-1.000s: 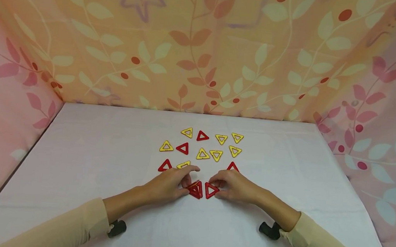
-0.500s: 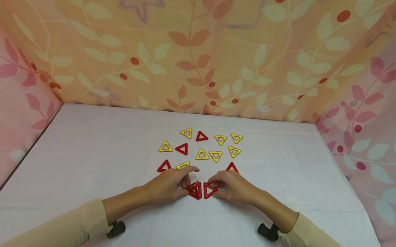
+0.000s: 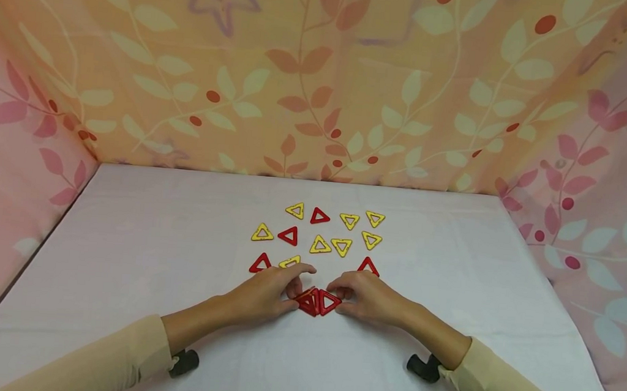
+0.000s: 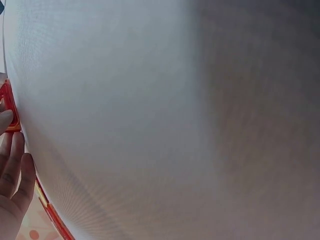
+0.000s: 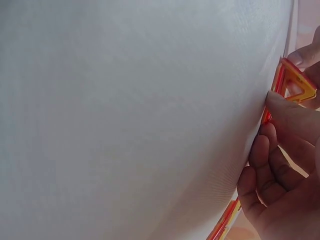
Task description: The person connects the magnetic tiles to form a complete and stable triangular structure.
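In the head view, my left hand (image 3: 267, 293) holds a small raised shape of red triangular magnetic tiles (image 3: 309, 304), gripping its left side. In the right wrist view one orange-red tile (image 5: 302, 82) of that shape stands up off the cloth. My right hand (image 3: 376, 300) pinches a single red triangular tile (image 3: 331, 308) between thumb and finger. This tile lies low on the cloth, its left edge against the raised shape. In the left wrist view, the left thumb (image 4: 5, 120) presses the shape's side. Fingers partly hide how the tiles join.
Behind the hands several loose triangular tiles lie flat, among them a yellow tile (image 3: 320, 245), a red tile (image 3: 289, 235) and a red tile (image 3: 320, 216). The left hand partly covers a yellow tile (image 3: 290, 261); the right, a red tile (image 3: 367, 265). White cloth (image 3: 151, 225) covers the table.
My right hand has moved slightly left with its red tile, closing the gap to the raised shape. The left hand has stayed nearly still.
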Tool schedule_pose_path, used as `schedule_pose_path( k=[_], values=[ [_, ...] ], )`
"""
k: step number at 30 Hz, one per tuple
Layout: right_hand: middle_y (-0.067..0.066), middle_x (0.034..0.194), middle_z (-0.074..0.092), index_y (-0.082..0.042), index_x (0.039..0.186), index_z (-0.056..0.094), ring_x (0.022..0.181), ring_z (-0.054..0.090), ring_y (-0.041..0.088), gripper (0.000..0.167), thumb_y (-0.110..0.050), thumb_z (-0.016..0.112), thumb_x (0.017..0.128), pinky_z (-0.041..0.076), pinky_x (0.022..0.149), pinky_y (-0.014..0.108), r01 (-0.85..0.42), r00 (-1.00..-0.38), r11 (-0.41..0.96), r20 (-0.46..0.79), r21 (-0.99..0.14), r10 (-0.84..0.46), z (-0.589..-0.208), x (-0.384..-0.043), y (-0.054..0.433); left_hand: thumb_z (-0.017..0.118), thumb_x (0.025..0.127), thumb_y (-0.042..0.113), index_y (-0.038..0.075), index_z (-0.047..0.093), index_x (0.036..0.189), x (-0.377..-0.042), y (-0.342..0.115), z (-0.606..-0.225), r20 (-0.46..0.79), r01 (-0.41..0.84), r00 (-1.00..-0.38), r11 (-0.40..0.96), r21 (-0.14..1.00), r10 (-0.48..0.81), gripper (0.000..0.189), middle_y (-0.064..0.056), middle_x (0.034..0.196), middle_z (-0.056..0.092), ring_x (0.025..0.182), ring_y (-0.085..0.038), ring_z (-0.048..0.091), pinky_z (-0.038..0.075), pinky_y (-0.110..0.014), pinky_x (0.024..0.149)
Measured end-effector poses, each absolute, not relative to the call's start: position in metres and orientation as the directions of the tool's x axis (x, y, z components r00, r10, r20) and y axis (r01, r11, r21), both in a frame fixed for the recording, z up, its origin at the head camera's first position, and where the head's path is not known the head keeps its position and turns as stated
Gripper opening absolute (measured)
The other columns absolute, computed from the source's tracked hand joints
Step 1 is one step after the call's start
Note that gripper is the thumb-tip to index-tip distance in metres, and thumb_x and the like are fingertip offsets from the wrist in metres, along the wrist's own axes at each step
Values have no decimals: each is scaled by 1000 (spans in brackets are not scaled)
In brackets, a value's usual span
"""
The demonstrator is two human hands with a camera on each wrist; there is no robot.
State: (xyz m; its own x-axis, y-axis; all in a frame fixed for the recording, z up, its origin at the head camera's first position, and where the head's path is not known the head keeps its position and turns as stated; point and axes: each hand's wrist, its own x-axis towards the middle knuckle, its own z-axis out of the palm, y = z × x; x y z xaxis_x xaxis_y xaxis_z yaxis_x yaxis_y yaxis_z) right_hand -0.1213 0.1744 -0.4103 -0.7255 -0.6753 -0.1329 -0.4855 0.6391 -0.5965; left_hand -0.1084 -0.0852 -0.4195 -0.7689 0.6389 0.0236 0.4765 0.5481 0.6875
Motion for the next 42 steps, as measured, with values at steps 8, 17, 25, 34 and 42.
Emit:
schedule_pose_path(
  k=[8, 17, 25, 34, 42],
  values=[
    [-7, 104, 70, -11, 117, 72, 87, 60, 5, 33, -17, 79, 85, 52, 79, 25, -523, -712, 635, -118, -569, -692, -409, -121, 173, 78, 86, 8, 11, 51, 139, -107, -85, -419, 26, 480, -766, 545, 688, 642, 59, 9, 88, 61, 83, -7, 59, 53, -23, 77],
    [-5, 107, 71, -10, 120, 70, 90, 61, 5, 36, -16, 79, 86, 53, 82, 26, -532, -713, 628, -99, -568, -694, -407, -120, 172, 78, 86, 8, 10, 51, 139, -108, -87, -419, 45, 491, -766, 538, 686, 641, 59, 8, 89, 61, 83, -8, 59, 53, -23, 77],
    [-6, 102, 70, -9, 123, 69, 88, 60, 5, 40, -17, 79, 86, 53, 81, 25, -538, -724, 626, -71, -564, -686, -405, -120, 170, 78, 86, 10, 11, 51, 139, -107, -88, -420, 33, 481, -771, 548, 684, 636, 60, 9, 89, 61, 84, -9, 59, 53, -23, 78],
    [-3, 102, 71, -7, 120, 70, 88, 62, 6, 37, -15, 80, 85, 54, 81, 25, -583, -705, 575, 6, -574, -709, -402, -121, 169, 79, 85, 10, 12, 55, 136, -106, -89, -419, 25, 482, -767, 550, 683, 641, 57, 8, 90, 61, 85, -9, 59, 53, -23, 78],
    [-1, 105, 72, -7, 115, 72, 90, 62, 8, 31, -10, 79, 85, 55, 82, 27, -621, -672, 474, 113, -624, -732, -403, -120, 166, 79, 85, 12, 11, 61, 130, -106, -89, -419, 23, 485, -762, 546, 683, 648, 48, 8, 92, 64, 86, -10, 59, 53, -22, 78]
  ],
)
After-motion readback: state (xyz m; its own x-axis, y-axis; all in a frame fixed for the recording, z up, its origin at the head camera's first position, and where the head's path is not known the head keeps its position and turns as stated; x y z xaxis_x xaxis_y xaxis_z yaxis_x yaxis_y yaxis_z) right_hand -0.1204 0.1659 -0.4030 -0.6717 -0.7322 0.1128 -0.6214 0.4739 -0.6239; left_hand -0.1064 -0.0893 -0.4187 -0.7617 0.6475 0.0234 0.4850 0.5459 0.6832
